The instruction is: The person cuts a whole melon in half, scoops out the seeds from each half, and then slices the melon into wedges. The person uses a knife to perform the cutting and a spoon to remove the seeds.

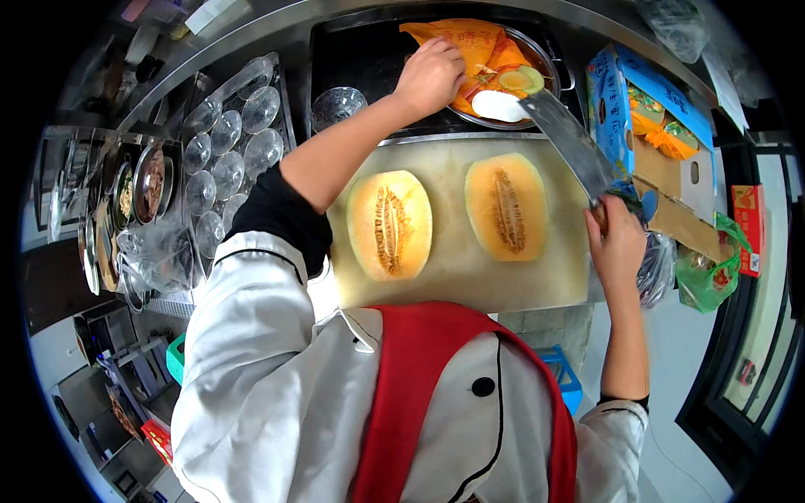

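My right hand (619, 242) grips the wooden handle of a cleaver (569, 144). Its broad blade slants up and left, the tip over the edge of a round metal pan (555, 60). Curled fingers of my left hand (434, 70) are at the pan's left side, by an orange printed wrapper (465, 38); whether they pinch something is hidden. Round pale-green melon end slices (528, 78) and a white oval piece (497, 105) lie in the pan. Two melon halves, a left one (390, 226) and a right one (508, 210), rest cut side up, seeds in, on a pale cutting board (449, 283).
A glass bowl (338, 108) stands on the black tray (358, 56) behind the board. At left, a rack holds several glass bowls (227, 173). To the right are an open blue carton (660, 69) with wrapped melons and a green plastic bag (710, 276).
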Demonstrator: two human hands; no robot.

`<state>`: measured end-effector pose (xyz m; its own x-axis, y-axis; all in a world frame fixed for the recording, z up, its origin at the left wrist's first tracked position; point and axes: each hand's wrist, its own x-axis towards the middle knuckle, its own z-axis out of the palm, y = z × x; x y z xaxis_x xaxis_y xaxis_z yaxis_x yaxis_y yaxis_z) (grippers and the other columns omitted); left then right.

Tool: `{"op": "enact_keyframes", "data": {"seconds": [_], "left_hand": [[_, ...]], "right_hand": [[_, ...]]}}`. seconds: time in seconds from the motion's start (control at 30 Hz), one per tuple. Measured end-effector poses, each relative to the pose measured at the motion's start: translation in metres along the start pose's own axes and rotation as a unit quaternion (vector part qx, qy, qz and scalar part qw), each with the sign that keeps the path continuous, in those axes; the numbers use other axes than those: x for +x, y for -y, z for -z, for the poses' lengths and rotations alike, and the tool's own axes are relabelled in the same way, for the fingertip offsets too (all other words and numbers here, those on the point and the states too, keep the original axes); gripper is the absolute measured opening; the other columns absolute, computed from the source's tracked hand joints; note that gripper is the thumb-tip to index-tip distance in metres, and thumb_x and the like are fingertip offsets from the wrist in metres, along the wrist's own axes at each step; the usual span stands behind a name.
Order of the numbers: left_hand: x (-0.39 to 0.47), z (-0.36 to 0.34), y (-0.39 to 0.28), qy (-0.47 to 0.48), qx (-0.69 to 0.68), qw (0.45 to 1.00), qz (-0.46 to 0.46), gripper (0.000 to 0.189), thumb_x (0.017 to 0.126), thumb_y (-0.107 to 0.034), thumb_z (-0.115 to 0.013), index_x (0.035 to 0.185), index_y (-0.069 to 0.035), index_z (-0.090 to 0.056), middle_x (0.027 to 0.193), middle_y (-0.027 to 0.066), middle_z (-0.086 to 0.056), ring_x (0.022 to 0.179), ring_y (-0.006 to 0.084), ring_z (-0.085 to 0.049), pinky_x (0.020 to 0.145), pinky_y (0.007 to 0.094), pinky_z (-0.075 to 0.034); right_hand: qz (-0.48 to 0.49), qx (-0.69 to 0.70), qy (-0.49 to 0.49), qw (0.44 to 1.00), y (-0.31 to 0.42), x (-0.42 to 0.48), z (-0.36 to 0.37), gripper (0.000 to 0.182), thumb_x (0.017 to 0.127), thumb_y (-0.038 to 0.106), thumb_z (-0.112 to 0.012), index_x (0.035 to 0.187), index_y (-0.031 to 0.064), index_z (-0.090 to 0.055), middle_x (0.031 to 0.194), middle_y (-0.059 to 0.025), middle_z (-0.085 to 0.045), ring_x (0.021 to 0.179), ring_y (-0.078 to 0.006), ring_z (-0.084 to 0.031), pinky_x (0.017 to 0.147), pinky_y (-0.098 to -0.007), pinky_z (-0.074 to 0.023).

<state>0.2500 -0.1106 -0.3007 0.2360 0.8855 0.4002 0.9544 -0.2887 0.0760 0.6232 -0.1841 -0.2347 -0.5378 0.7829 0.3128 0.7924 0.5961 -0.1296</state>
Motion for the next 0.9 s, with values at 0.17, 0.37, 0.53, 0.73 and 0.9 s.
{"op": "enact_keyframes", "data": {"seconds": [0.17, 0.37, 0.53, 0.73, 0.9], "left_hand": [[-0.071, 0.016, 0.001, -0.116, -0.192, 0.967, 0.121, 0.016, 0.085, -0.011, -0.066, 0.099, -0.003, -0.069, 0.112, 0.0114, -0.067, 0.111, 0.0315, -0.059, 0.096, 0.0395, -0.046], [-0.187, 0.039, -0.021, -0.094, -0.279, 0.910, 0.292, 0.030, 0.092, -0.009, -0.061, 0.121, -0.005, -0.064, 0.122, 0.0108, -0.065, 0.115, 0.0255, -0.060, 0.101, 0.0351, -0.043], [-0.267, 0.042, -0.051, -0.103, -0.298, 0.861, 0.400, 0.044, 0.094, -0.016, -0.061, 0.133, 0.000, -0.051, 0.132, 0.0168, -0.056, 0.120, 0.0278, -0.055, 0.102, 0.0369, -0.042], [-0.301, 0.051, -0.097, -0.022, -0.566, 0.572, 0.593, 0.061, 0.099, -0.033, -0.059, 0.142, 0.004, -0.037, 0.132, 0.0163, -0.054, 0.120, 0.0227, -0.054, 0.102, 0.0350, -0.042], [-0.302, 0.052, -0.091, 0.077, -0.652, 0.489, 0.575, 0.061, 0.098, -0.044, -0.058, 0.141, -0.003, -0.043, 0.126, 0.0094, -0.058, 0.114, 0.0171, -0.056, 0.098, 0.0355, -0.045]], "right_hand": [[-0.160, 0.037, 0.013, 0.986, 0.008, -0.083, -0.014, 0.026, 0.084, 0.021, -0.072, 0.103, 0.0072, -0.061, 0.091, -0.0149, -0.065, 0.079, -0.0370, -0.062, 0.066, -0.0431, -0.0483], [-0.181, -0.088, 0.046, 0.978, -0.002, -0.138, -0.075, 0.032, 0.084, 0.027, -0.072, 0.104, 0.0064, -0.058, 0.093, -0.0137, -0.065, 0.082, -0.0365, -0.062, 0.072, -0.0438, -0.0480], [-0.235, -0.073, 0.095, 0.964, -0.004, -0.145, -0.105, 0.030, 0.085, 0.025, -0.070, 0.101, 0.0042, -0.055, 0.098, -0.0146, -0.062, 0.089, -0.0371, -0.060, 0.077, -0.0452, -0.0470], [-0.173, 0.057, -0.029, 0.983, -0.006, -0.146, -0.104, 0.022, 0.090, 0.014, -0.063, 0.105, -0.0009, -0.058, 0.097, -0.0175, -0.060, 0.092, -0.0367, -0.059, 0.082, -0.0437, -0.0475], [-0.119, 0.270, -0.008, 0.955, 0.006, -0.029, -0.085, 0.018, 0.095, 0.011, -0.053, 0.104, -0.0008, -0.062, 0.088, -0.0166, -0.063, 0.079, -0.0327, -0.063, 0.074, -0.0384, -0.0497]]}}
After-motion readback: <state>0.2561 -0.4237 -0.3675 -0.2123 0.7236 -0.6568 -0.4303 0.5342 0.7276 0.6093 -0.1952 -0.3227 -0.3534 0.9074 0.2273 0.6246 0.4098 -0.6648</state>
